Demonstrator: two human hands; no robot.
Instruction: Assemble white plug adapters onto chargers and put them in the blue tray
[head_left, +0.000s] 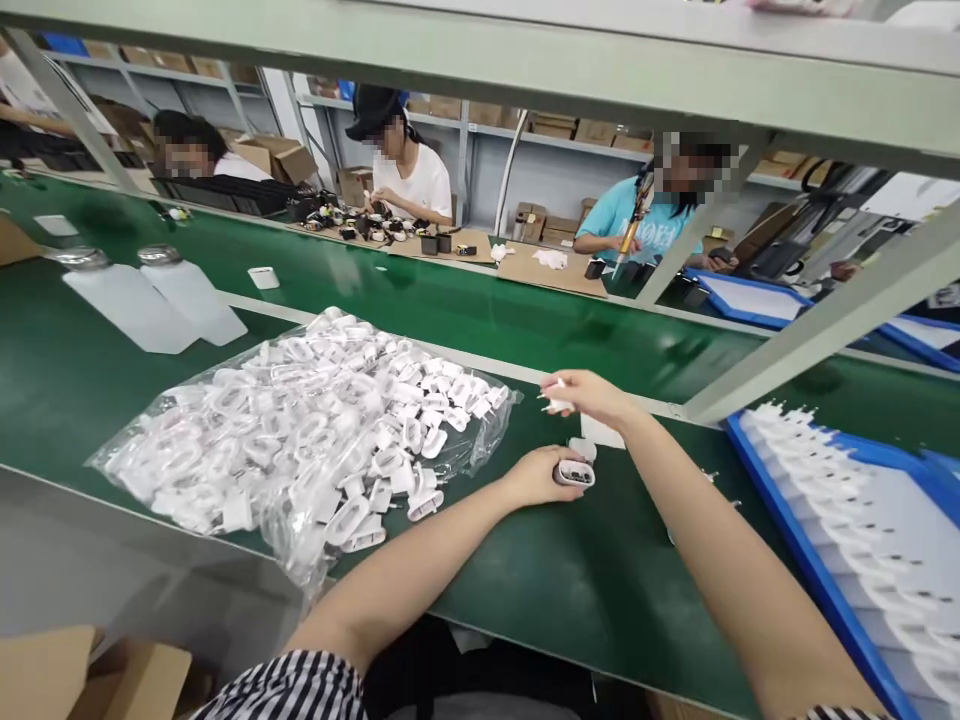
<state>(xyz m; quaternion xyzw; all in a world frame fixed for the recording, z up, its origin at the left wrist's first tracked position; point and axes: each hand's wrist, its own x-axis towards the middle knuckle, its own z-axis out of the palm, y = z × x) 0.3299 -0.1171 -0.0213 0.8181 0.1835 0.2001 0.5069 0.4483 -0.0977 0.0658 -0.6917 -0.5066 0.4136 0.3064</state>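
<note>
My left hand [538, 477] is closed around a white oval charger housing [574, 474], whose open end faces me and shows dark parts inside. Just beyond it, my right hand [589, 392] pinches a small white plug piece [559, 396] with thin pins pointing left. The two pieces are apart. Behind the housing, close to my left fingers, is another white piece [583, 449]. A large clear plastic bag [300, 430] lies to the left, spread with many white plug covers [349, 520].
Blue trays [757, 470] at right hold rows of white pronged pieces [832, 500]. Two translucent metal-capped bottles [124, 300] are at left. A pale green shelf frame [840, 310] crosses in front. Several people work across the green bench [517, 320]. A cardboard box [135, 670] sits below left.
</note>
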